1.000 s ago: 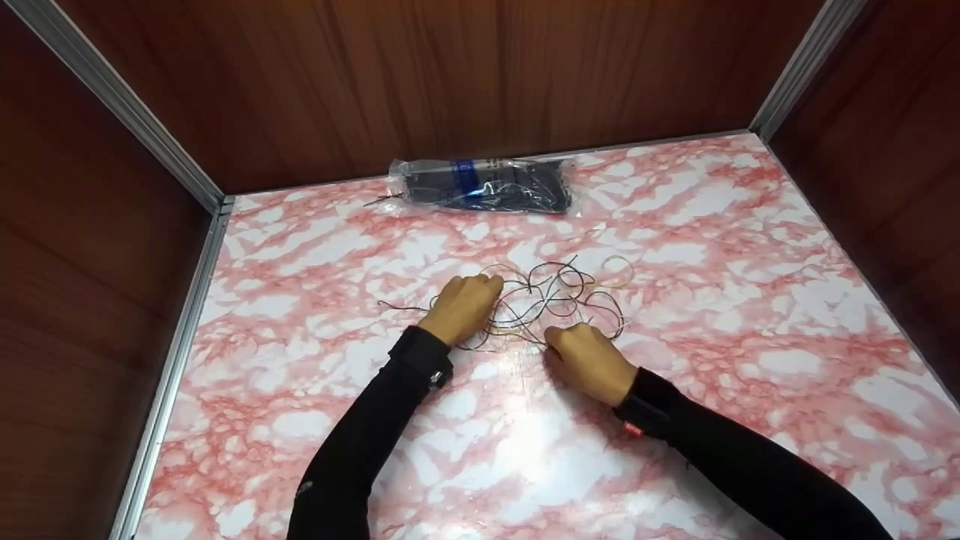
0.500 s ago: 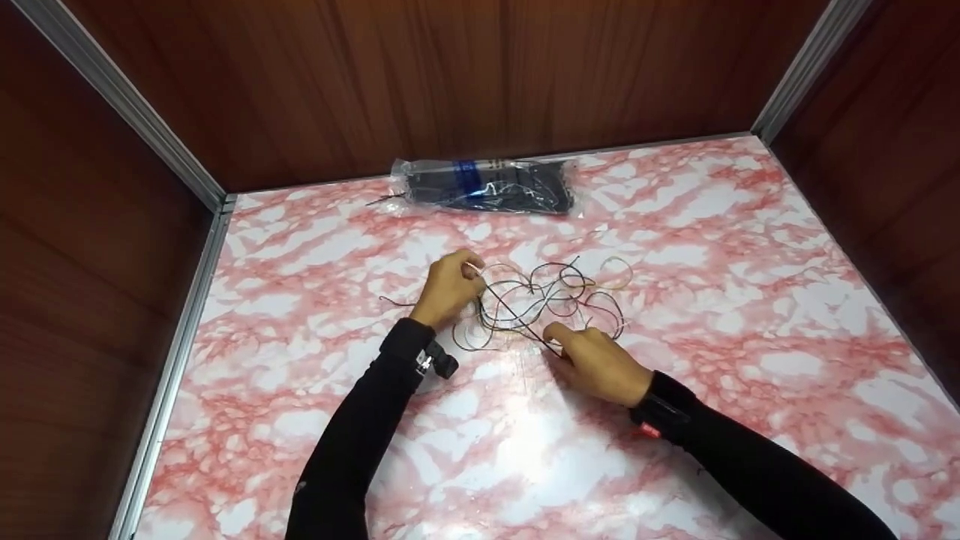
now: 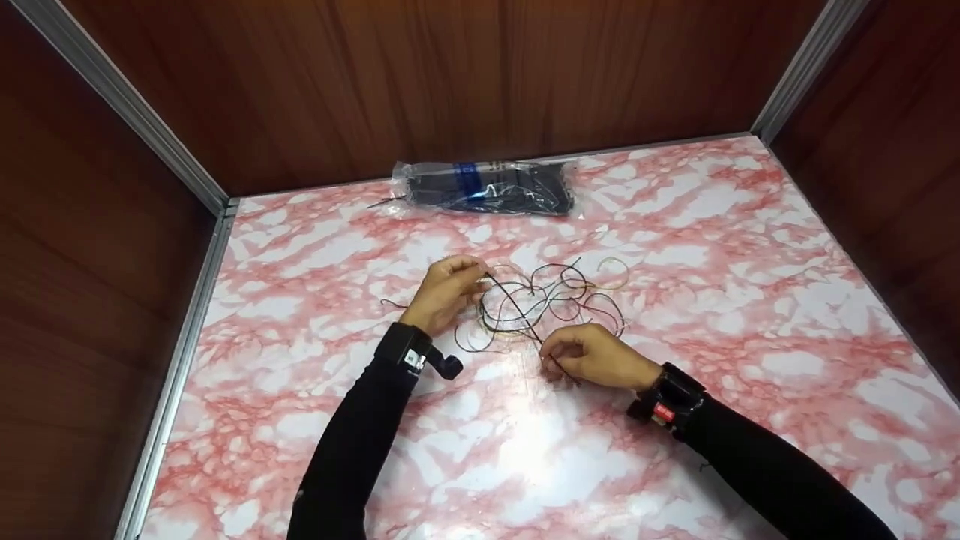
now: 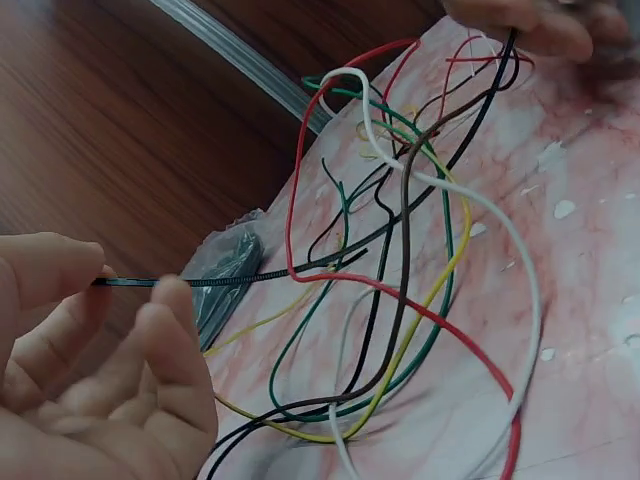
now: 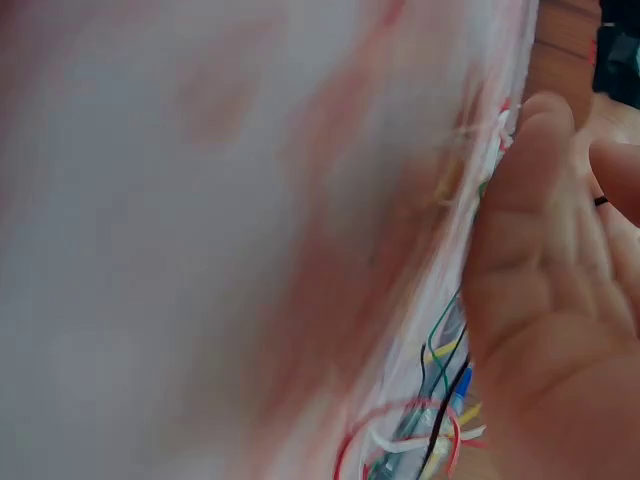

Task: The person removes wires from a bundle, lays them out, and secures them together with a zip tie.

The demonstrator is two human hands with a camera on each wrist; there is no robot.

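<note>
A thin black cable tie (image 3: 517, 306) stretches slantwise between both hands, over the tangle of wires. My left hand (image 3: 446, 292) pinches one end with its fingertips; the tie's ridged strap (image 4: 240, 281) shows in the left wrist view. Nearer the body, my right hand (image 3: 596, 356) pinches the other part, and a short black length pokes out below its fingers. Beneath the tie lie loose coils of wire, among them a red wire (image 4: 292, 200), a white wire (image 4: 530, 290), a yellow wire (image 4: 460, 240) and a green wire (image 4: 275, 375).
A clear plastic bag (image 3: 517, 187) of black cable ties lies against the back wood panel (image 3: 450, 90). Wood panels with metal corner strips enclose the red-and-white marbled table (image 3: 750, 300) at the back and sides.
My left hand has lifted and turned, bringing the cable tie into view between the hands. The right hand has rolled so its thumb and fingers show. The wires have shifted slightly.
</note>
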